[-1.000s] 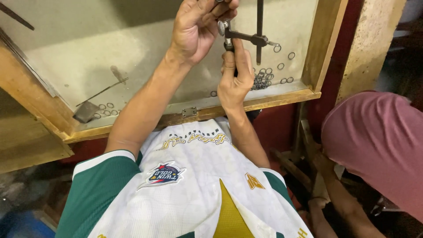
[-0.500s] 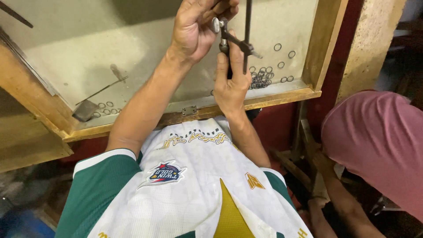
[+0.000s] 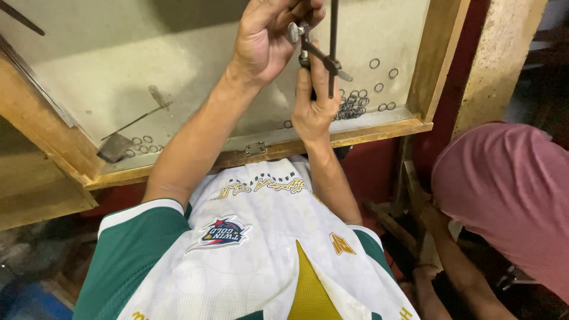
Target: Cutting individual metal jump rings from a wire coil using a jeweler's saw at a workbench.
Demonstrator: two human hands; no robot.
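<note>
Fingertips of the left hand (image 3: pixel 269 35) are running off the top edge, its grip closing on the round-headed end of a small metal tool (image 3: pixel 311 50). The right hand (image 3: pixel 313 106) is pinching that tool from below, above the counter (image 3: pixel 178 71). A thin rod (image 3: pixel 333 53) is crossing it, now standing more upright and further left than before, above the loose metal rings (image 3: pixel 354 105).

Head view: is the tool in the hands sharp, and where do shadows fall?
Head view: the metal tool reads fairly sharp between left hand and right hand; a dark shadow crosses the tray top; the lower-left corner is dim and blurred.
</note>
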